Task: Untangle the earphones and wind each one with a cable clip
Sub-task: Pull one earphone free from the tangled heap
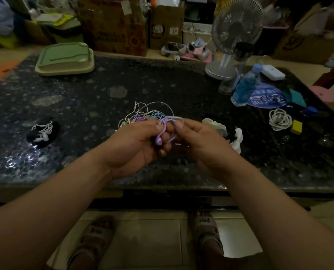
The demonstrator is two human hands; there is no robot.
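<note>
Between left hand [136, 146], right hand [201, 142]: earphones [158, 141]

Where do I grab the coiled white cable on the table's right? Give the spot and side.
Probably pinch across the loops at the left edge of the coiled white cable, coming from above: it lies flat on the table, and the yellow block crowds its lower right.

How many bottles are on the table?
2. A tall clear bottle with a black lid stands at the far right by the fan, and a blue bottle stands just in front of it. Clutter could hide more.
</note>
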